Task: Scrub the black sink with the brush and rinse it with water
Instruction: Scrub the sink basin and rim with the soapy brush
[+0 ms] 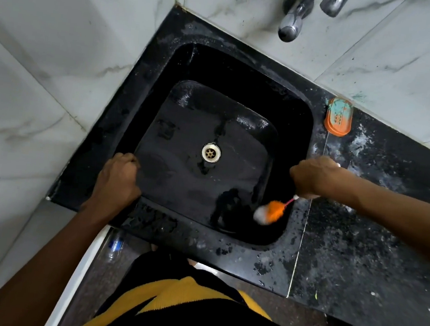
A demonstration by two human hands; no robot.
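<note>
Scrubbing step in hand, rinse looks not yet begun: no water seen running from the tap (292,25). Right hand (313,177) is curled tight around the thin handle of the brush (269,212), held over the right rim of the sink (163,59); brush head is down at the basin's near-right corner, against or just off the lower wall, blurred so contact can't be confirmed. Left hand (118,176) grips the near-left rim, fingers curled over the edge into the basin, likely bracing. Brush: slim pink-red stem, fluffy orange and white bristle head, soft-looking. Sink: black, rounded-square, glossy where wet, matte grey film over the floor, darker wet patch near the brush. Drain (211,153) sits mid-floor, pale metal ring with holes. Counter (359,244) is black speckled stone, streaked with white residue on the right side. Orange soap dish (338,117), oval plastic with green smears, at the counter's back edge just right of the sink. Walls are white marbled tile. Next move probably calls for working the brush across the floor and remaining walls toward the far-left corner, then opening the chrome tap to flush.
</note>
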